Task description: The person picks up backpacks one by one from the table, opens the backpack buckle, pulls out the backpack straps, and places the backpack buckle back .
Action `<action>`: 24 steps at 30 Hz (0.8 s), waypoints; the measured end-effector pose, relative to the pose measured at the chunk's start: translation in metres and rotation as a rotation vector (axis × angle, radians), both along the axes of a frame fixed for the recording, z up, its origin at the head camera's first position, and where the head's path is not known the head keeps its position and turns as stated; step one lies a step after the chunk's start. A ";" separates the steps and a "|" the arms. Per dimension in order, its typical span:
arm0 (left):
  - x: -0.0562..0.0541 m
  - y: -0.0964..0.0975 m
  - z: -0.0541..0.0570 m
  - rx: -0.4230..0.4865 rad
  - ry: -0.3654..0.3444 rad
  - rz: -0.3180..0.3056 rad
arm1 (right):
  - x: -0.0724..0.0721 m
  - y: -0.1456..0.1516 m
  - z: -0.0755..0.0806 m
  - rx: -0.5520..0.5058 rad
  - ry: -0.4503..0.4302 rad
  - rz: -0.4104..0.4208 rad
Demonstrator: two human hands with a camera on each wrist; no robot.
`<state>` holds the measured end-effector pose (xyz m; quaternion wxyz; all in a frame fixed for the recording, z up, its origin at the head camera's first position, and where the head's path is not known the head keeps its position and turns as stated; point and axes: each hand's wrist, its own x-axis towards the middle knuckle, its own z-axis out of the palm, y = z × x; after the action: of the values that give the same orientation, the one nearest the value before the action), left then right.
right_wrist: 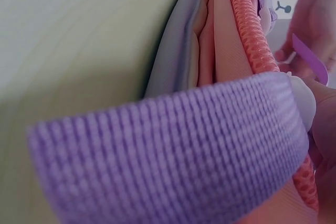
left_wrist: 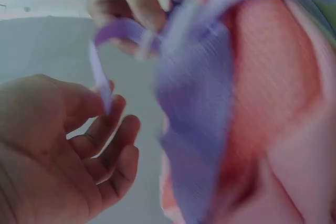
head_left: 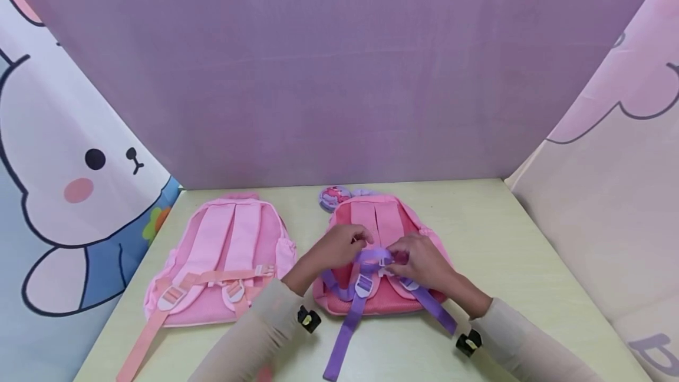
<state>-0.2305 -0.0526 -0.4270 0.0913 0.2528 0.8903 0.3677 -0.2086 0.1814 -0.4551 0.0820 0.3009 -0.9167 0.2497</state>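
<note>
A pink backpack (head_left: 389, 217) with purple straps lies with its shoulder straps up. My left hand (head_left: 345, 246) is over its left half, thumb and index finger at the end of a thin purple strap (left_wrist: 98, 59); the left wrist view shows that end between them, the other fingers loosely bent. On the right, my right hand (head_left: 421, 261) pinches the purple strap at its small pale buckle (head_left: 384, 262). The strap bows in a loop between both hands. A wide purple strap end (right_wrist: 173, 145) fills the front of the right wrist view and hides part of the right hand.
Left of it lies a lighter pink backpack (head_left: 207, 240) with peach straps and pale buckles. A round purple and pink charm (head_left: 335, 196) sits at the top of the first backpack. Both are on a pale table (head_left: 509, 252) enclosed by a purple back panel (head_left: 339, 75) and printed side panels.
</note>
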 end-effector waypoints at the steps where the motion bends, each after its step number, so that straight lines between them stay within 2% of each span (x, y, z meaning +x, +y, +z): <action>1: -0.001 -0.001 -0.003 -0.031 0.018 -0.005 | 0.000 0.000 0.000 -0.002 -0.004 -0.002; 5: -0.004 -0.004 -0.018 -0.106 0.089 -0.058 | 0.001 0.001 0.001 -0.014 -0.026 -0.004; 10: -0.003 0.002 -0.029 -0.158 0.128 -0.100 | 0.001 0.002 0.000 -0.022 -0.039 -0.002; 15: -0.001 0.012 -0.030 -0.186 0.176 -0.099 | 0.000 0.002 0.001 -0.030 -0.027 0.004; 24: 0.005 0.025 -0.033 -0.229 0.147 -0.071 | 0.001 0.002 0.002 -0.024 -0.005 0.012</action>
<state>-0.2259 -0.0280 -0.4597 0.0671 0.2982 0.9212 0.2410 -0.2079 0.1836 -0.4532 0.0817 0.3047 -0.9120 0.2621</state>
